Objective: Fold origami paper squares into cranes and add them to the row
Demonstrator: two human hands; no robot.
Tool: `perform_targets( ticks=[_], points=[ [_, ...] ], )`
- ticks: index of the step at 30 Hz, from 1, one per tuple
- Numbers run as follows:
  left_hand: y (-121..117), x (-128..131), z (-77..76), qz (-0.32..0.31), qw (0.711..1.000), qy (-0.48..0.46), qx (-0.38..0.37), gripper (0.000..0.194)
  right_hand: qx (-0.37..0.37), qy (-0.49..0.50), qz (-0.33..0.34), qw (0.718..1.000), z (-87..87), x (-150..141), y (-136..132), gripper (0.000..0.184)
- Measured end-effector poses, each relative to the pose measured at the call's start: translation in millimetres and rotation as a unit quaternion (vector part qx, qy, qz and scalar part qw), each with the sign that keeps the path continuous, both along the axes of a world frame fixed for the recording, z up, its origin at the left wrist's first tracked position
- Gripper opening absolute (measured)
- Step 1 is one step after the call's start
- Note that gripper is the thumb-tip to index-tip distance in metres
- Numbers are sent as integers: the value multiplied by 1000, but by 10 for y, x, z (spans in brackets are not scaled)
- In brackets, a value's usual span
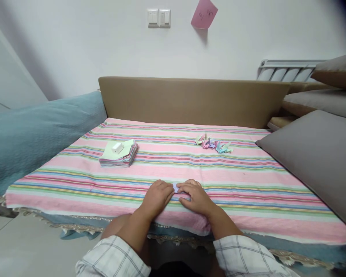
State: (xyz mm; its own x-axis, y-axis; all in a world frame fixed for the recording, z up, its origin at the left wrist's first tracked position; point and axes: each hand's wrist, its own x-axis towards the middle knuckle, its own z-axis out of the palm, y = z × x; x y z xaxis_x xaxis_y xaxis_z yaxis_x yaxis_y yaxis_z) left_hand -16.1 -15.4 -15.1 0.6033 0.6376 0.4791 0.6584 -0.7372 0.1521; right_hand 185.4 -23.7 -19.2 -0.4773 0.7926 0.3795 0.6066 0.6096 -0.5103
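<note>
Both hands rest side by side on the striped cloth [248, 181] near its front edge. My left hand [157, 196] and my right hand [194, 196] have curled fingers pressed on a small pale lilac piece of paper [176, 187], which peeks out between them. Most of the paper is hidden under the fingers. A stack of coloured paper squares [119, 156] lies to the far left with a small white block [117, 147] on top. A cluster of small folded paper figures [213, 144] lies to the far right.
A teal blanket [31, 134] is heaped on the left. Grey cushions [320, 154] are stacked on the right. A brown backrest [190, 100] runs along the far edge, with a wall, switches [158, 17] and a pink note [204, 13] behind.
</note>
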Motion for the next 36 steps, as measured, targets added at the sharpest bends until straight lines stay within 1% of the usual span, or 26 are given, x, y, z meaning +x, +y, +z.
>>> perform_targets(
  ticks=[2,5,7,9,12,14,15,17,19,22,24,26,29,30,31,32,34,36],
  points=[
    [-2,15,2,17,1000,-3,-4,21,12,7,-8,1000,13,-18,-5,21],
    [-8,27,-2,26,1000,-4,-8,24,40,13,-21,999,13,-55,2,14],
    [-16,31,-1,30,999,-4,-15,24,56,16,-24,998,-8,-75,18,7],
    [-26,30,4,33,999,-8,-32,25,64,19,-22,998,-38,-87,38,5],
    [-37,16,4,26,997,-38,-69,22,56,34,-18,998,-65,-87,54,6],
    [-36,-4,-12,28,992,-81,-92,20,37,52,-29,998,-55,-80,47,8],
    [-33,-16,-24,34,988,-111,-106,24,23,62,-37,997,-41,-77,40,9],
    [-21,-42,-50,53,970,-181,-151,39,-16,89,-55,994,-3,-74,23,10],
    [-5,-62,-66,69,942,-254,-210,54,-61,128,-74,987,33,-79,14,11],
    [12,-64,-57,86,900,-334,-266,72,-138,214,-101,962,68,-97,32,15],
    [9,-38,-32,90,883,-360,-289,77,-210,266,-94,936,79,-110,57,19],
    [-3,4,2,84,860,-383,-327,83,-278,293,-73,912,83,-120,82,22],
    [-15,64,37,59,808,-433,-395,94,-328,306,-48,893,80,-131,102,27],
    [-12,76,39,51,791,-450,-411,94,-334,308,-42,890,78,-135,104,28],
    [-5,82,33,47,778,-463,-421,89,-336,311,-37,889,76,-138,104,28],
    [6,84,22,50,771,-472,-424,81,-335,312,-34,889,75,-142,102,28],
    [34,79,-12,77,774,-473,-413,61,-328,312,-30,891,79,-151,95,27],
    [57,77,-46,114,784,-470,-389,49,-318,311,-26,895,91,-161,87,26]
  ],
)
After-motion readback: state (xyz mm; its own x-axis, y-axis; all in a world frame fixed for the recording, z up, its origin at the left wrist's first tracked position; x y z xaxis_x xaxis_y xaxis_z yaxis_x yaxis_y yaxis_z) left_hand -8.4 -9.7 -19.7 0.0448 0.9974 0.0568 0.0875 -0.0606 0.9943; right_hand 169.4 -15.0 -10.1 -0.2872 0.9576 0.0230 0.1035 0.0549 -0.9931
